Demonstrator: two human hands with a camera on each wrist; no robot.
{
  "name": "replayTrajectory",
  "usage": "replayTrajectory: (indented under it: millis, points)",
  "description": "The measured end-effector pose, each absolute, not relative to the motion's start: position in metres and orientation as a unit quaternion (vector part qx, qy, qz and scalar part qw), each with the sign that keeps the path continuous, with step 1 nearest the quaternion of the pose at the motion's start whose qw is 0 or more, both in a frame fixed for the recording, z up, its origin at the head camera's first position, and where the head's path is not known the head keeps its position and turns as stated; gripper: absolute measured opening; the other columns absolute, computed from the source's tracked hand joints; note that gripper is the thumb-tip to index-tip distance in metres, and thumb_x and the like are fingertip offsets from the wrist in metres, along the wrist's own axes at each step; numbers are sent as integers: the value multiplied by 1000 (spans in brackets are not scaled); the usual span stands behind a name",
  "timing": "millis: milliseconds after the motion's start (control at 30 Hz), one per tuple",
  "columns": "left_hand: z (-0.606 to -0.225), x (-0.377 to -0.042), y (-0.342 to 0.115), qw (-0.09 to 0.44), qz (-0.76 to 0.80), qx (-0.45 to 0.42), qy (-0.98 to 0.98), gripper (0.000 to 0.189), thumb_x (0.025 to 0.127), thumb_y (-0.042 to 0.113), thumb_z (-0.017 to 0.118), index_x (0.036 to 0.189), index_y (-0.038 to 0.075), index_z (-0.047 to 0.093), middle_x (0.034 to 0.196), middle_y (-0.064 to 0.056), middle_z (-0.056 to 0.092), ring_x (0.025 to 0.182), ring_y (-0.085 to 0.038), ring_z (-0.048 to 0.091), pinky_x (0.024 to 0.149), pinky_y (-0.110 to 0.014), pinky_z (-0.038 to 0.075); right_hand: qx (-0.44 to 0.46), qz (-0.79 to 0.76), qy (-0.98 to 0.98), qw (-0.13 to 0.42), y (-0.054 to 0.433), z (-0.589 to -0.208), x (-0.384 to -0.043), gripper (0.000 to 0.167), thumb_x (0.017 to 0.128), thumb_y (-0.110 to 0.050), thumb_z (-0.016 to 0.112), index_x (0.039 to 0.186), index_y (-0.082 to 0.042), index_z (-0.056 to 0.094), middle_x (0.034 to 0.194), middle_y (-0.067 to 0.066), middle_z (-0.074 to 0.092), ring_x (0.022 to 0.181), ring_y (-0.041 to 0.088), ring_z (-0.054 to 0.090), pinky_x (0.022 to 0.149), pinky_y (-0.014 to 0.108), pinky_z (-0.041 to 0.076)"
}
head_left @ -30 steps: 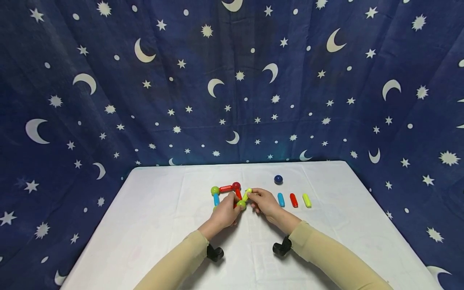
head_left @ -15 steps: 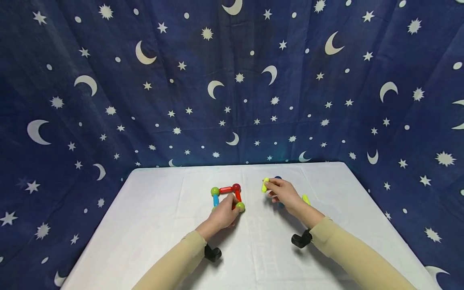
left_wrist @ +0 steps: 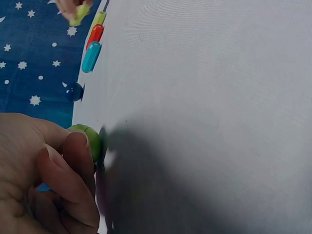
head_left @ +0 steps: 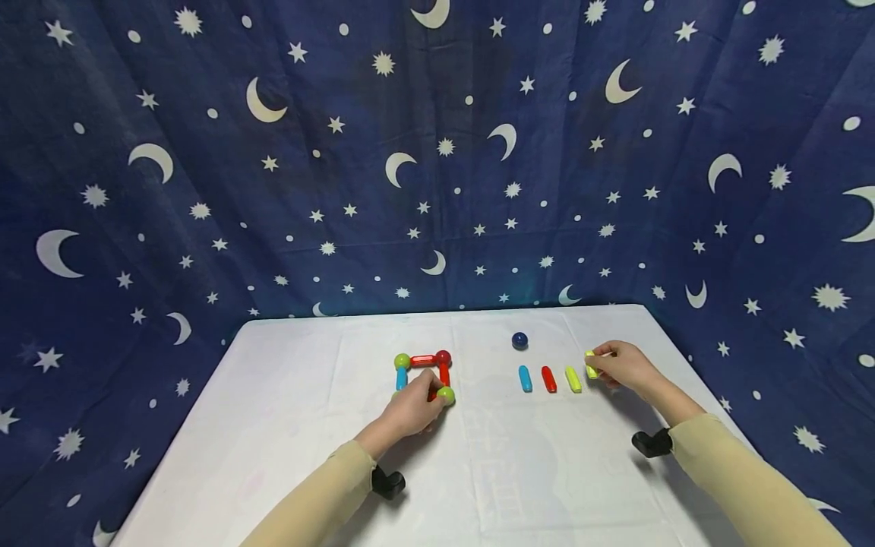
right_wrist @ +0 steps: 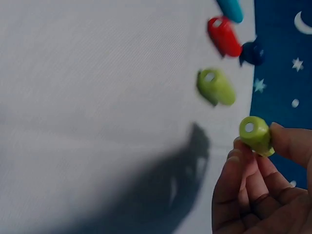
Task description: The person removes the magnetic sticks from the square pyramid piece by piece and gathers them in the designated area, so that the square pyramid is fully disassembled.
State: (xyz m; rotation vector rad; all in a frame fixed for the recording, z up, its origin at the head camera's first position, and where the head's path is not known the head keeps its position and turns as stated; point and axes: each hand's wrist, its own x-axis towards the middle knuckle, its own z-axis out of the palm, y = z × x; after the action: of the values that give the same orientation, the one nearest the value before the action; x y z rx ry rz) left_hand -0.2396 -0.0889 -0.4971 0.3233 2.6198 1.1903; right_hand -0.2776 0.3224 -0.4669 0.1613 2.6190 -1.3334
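Observation:
A four-sided frame of magnetic building rods and balls lies on the table, with red rods (head_left: pixel 423 361), a blue rod (head_left: pixel 401 378), a dark red ball (head_left: pixel 443 357) and green balls (head_left: pixel 402 362) at its corners. At its near side my left hand (head_left: pixel 410 408) grips the frame beside the near right green ball (head_left: pixel 446 396), hiding part of that side. Well to the right, my right hand (head_left: pixel 629 366) pinches a yellow-green magnetic rod (right_wrist: pixel 255 135) between thumb and fingers. It is just right of another yellow-green rod (head_left: pixel 573 379); a pale disc shows on its end.
A loose blue rod (head_left: pixel 525 378) and a red rod (head_left: pixel 549 379) lie in a row left of the yellow-green one. Behind them sits a dark blue ball (head_left: pixel 519 341). A starry curtain (head_left: pixel 437 190) surrounds the white-covered table (head_left: pixel 287 425).
My right hand has carried the yellow-green rod away from the frame's near right corner, over to the right end of the rod row. The left hand keeps its grip on the frame.

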Motion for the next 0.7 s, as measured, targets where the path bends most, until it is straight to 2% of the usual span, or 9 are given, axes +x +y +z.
replayTrajectory:
  millis: [133, 433, 700]
  points:
    - [-497, -239, -90, 126, 409, 109, 897, 26, 99, 21, 70, 116, 10, 54, 82, -6, 59, 54, -18, 57, 51, -32, 52, 68, -424, 897, 104, 335, -476, -277, 36, 98, -18, 66, 117, 11, 54, 81, 8, 58, 70, 19, 57, 62, 34, 52]
    - [-499, -239, -91, 127, 414, 118, 894, 23, 101, 21, 68, 115, 11, 55, 80, -5, 59, 53, -17, 58, 50, -32, 52, 69, -337, 933, 103, 335, -486, -276, 33, 95, -21, 69, 108, 8, 59, 87, 12, 60, 72, 20, 56, 61, 34, 49]
    - [-497, -238, -94, 119, 397, 125, 901, 23, 100, 24, 68, 116, 12, 57, 82, -4, 61, 53, -17, 58, 52, -33, 52, 65, -318, 940, 100, 331, -487, -275, 36, 96, -25, 68, 107, 8, 58, 86, 11, 60, 72, 21, 56, 61, 33, 47]
